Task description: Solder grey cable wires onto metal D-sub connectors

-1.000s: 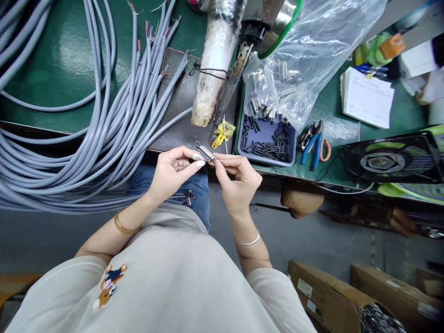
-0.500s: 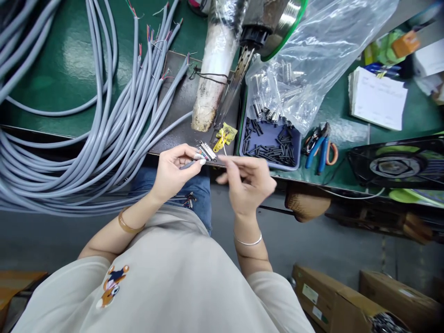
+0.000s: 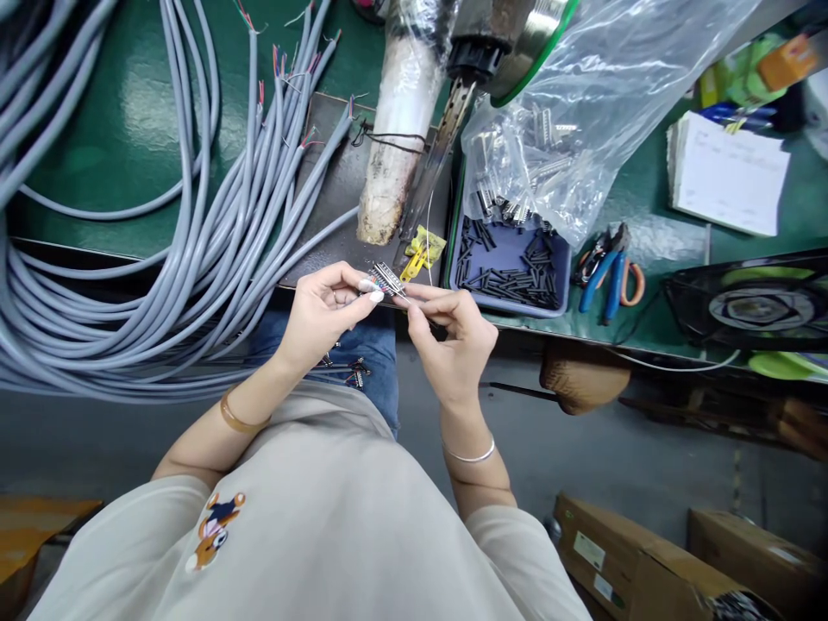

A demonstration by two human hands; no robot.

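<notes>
My left hand (image 3: 323, 310) pinches a grey cable's end, where coloured wires meet a metal multi-pin connector (image 3: 386, 279). My right hand (image 3: 456, 336) is closed at the connector's right end, thumb against forefinger. From its fingertips a thin, pale, pointed piece (image 3: 402, 297) reaches the connector; its kind is too small to tell. Just beyond the fingers lies a yellow clip-like piece (image 3: 417, 259) on a yellow pad. Above the connector a soldering iron (image 3: 440, 147) points downward, beside a white wrapped tube (image 3: 394, 155).
Grey cables (image 3: 213, 250) with stripped ends cover the left side. A purple tray (image 3: 498, 250) of black sleeves stands right of the hands, partly under a plastic bag (image 3: 601, 95) of connectors. Farther right are blue-handled cutters (image 3: 605, 280), a paper stack (image 3: 728, 177) and a fan (image 3: 750, 309).
My right hand has moved slightly left and its fingers now meet the connector's right end. A thin strand now shows upright near the yellow piece. The left hand stays nearly in place.
</notes>
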